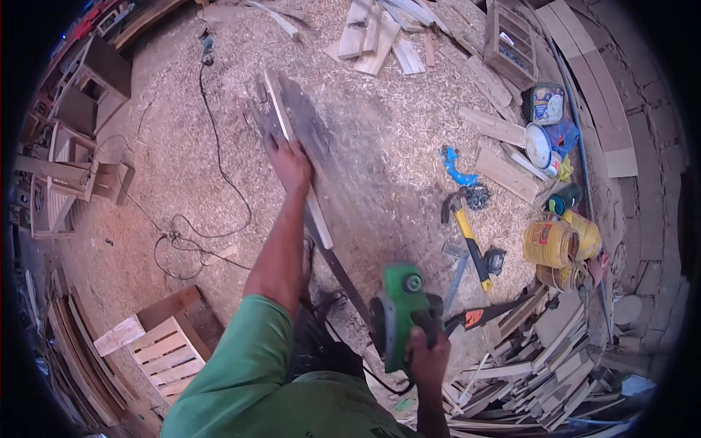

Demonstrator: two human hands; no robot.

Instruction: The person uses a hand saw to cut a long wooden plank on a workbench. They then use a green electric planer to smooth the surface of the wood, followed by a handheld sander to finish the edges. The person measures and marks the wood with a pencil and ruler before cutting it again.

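Currently, the person's left hand is resting over a pale wooden strip, its fingers bending across the wood; whether they are pinching the strip or only pressing it cannot be told. The strip is lying at a slant near the middle of the floor, its far end pointing toward the floor's far edge and its near end stopping above a dark bar. The right hand is wrapping around the handle of a green electric planer, which it is holding to the right of the bar, apart from the strip.

Farther right, a claw hammer with a yellow and black handle is lying beside a tape measure, while a blue curved object is sitting beyond it, close to a small dark heap too blurred to identify. Yellow containers are standing near the floor's right edge, with a white bucket beyond them. Loose boards are lying toward the far edge, offcuts are piling up in the near right corner, and a slatted crate is standing in the near left one. A dark cord is winding across the floor's left half.
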